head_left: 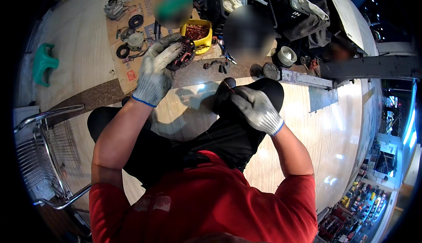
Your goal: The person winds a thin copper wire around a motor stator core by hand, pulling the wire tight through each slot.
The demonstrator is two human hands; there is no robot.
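Observation:
My left hand (159, 62), in a pale knitted work glove with a blue cuff edge, grips a dark ring-shaped stator (183, 54) with reddish copper windings. The stator is held up in front of my left knee. Over my right knee, my right hand (255, 107) is closed in a matching glove, its fingers pinched together. A thin reddish strand of wire (228, 85) shows at its fingertips; its other end is too fine to follow. Just beyond the stator stands a yellow container (203, 49) holding a heap of copper-coloured wire pieces (196, 32).
A cardboard sheet (115, 26) at the far left bears motor parts (137, 40) and black rings (136, 21). Pliers (228, 57) and a white fan wheel (287, 56) lie ahead. Black crates (285, 1) stand behind. A green stool (44, 65) and metal chair (44, 146) are left.

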